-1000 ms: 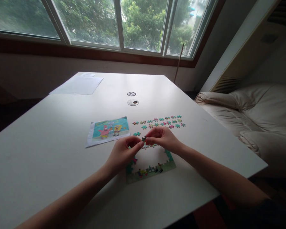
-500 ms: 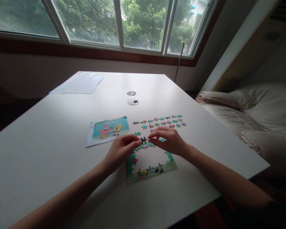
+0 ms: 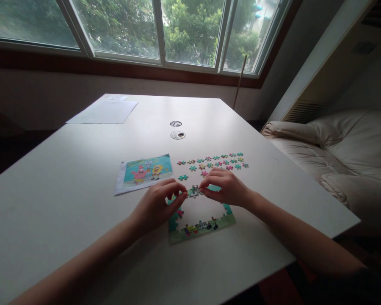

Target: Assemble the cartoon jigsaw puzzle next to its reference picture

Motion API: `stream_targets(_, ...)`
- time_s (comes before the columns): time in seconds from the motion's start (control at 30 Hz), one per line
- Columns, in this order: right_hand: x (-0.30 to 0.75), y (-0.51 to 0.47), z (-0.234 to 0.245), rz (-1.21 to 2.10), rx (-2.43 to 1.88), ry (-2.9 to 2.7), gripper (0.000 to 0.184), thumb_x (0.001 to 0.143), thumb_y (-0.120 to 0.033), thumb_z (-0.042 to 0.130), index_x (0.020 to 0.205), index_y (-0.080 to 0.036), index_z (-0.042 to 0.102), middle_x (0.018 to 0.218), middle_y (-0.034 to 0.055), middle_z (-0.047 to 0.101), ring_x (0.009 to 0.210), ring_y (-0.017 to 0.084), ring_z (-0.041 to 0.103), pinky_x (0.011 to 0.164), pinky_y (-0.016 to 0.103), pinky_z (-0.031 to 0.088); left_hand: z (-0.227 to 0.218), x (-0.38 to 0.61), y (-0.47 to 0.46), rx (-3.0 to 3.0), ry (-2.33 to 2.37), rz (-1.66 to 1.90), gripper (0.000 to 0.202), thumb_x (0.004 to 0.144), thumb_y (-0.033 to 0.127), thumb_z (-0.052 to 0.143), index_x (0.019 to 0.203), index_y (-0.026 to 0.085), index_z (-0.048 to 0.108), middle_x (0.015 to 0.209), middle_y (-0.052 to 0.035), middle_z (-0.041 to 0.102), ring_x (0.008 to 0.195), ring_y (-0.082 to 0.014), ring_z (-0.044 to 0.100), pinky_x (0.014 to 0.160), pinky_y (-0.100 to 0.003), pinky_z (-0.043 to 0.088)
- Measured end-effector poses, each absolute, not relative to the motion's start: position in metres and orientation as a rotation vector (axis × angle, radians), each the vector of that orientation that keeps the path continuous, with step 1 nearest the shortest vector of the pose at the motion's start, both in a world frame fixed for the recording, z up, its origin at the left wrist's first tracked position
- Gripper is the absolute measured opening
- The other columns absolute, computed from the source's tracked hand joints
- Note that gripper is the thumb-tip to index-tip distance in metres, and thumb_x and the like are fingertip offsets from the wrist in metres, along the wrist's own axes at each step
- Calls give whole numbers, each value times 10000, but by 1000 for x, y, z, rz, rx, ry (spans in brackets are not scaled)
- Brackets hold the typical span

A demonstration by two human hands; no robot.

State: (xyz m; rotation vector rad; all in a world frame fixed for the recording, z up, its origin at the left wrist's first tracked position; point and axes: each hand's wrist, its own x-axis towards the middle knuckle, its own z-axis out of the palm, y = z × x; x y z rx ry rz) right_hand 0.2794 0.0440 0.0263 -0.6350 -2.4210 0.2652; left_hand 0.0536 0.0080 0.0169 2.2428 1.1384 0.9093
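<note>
One camera on my head looks forward and down, close above my left hand (image 3: 155, 205) and right hand (image 3: 227, 188).

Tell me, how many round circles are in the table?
2. The far round cap lies toward the window; the near round cap lies just before it, beyond the loose puzzle pieces. None seem hidden.

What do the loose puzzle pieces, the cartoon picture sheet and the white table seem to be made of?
The small loose colourful puzzle pieces look like printed cardboard, flat and matte. The rectangular cartoon picture sheet seems thin printed paper, lying flat. The large white table has a smooth hard top, perhaps laminate, with a soft sheen.
</note>
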Motion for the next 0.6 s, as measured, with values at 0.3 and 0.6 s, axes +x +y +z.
stream_targets(0.3, 278, 48, 19, 449, -679, -2587, 101, 794, -207, 634, 697, -181, 645, 668, 18, 624, 663, 136, 546, 696, 275, 464, 5, 41, 12, 2765, 933, 729, 227, 903, 220, 440, 980, 206, 653, 793, -46, 594, 675, -143, 503, 584, -248, 398)
stream_targets(0.6, 278, 47, 20, 426, -713, -2628, 82, 790, -192, 635, 710, -183, 652, 714, 27, 624, 713, 142, 545, 719, 271, 458, 7, 46, 10, 2964, 872, 647, 252, 927, 247, 418, 1047, 222, 638, 781, -43, 567, 661, -138, 495, 561, -244, 400)
